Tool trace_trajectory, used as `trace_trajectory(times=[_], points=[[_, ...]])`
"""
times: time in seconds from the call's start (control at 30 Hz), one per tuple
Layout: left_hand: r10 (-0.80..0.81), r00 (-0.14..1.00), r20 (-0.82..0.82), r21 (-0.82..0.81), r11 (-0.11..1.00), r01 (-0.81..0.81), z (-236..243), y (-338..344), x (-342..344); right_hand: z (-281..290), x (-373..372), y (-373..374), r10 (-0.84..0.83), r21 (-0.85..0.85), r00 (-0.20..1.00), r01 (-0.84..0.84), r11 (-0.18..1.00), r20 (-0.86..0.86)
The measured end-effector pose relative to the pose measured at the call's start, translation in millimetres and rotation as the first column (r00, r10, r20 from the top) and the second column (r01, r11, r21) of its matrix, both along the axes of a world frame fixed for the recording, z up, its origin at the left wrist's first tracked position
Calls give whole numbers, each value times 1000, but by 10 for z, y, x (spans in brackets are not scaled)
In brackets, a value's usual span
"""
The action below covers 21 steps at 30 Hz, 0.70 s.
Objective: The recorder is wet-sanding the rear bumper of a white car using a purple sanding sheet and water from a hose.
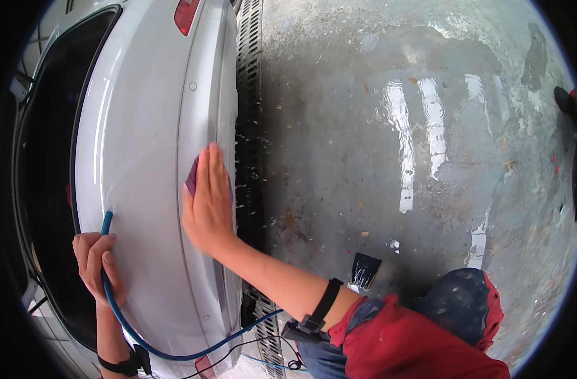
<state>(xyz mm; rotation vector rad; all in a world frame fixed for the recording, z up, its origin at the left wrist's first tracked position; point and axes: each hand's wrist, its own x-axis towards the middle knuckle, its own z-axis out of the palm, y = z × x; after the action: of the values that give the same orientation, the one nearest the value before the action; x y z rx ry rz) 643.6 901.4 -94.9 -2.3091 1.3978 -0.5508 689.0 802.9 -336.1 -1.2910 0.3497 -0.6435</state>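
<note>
The rear of a white car [143, 132] lies under both my hands. My left hand [99, 265] is wrapped round a blue hose [168, 355] near its end, with water running from its tip onto the bodywork. On the rear bumper [200, 114], my right hand [207, 205] lies flat with its fingers stretched forward over a purple cloth or pad [192, 179], pressing it against the paint. Most of the purple piece is hidden under my palm. Drops of water fly off the bumper edge beside that hand.
A slotted drain grate [249, 38] runs along the wet grey floor [339, 158] beside the bumper. The hose and thin black cables [257, 340] cross near the lower edge. A dark shoe [365, 270] stands below my right arm. The dark rear window [48, 177] is at left.
</note>
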Motion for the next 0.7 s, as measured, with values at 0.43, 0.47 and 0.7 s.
trace_trajectory(times=[0.43, 0.47, 0.7], points=[[5, 1000, 11, -16, 1000, -5, -15, 26, 4, -71, 274, -219, -76, 65, 995, 71, 995, 71], [28, 1000, 9, -26, 999, -28, -17, 30, 0, -93, 358, -302, -81, 94, 993, 73, 993, 84], [-13, 1000, 22, -17, 1000, 13, -26, 36, 11, -216, 45, 61, 29, -2, 999, -29, 1000, -34]])
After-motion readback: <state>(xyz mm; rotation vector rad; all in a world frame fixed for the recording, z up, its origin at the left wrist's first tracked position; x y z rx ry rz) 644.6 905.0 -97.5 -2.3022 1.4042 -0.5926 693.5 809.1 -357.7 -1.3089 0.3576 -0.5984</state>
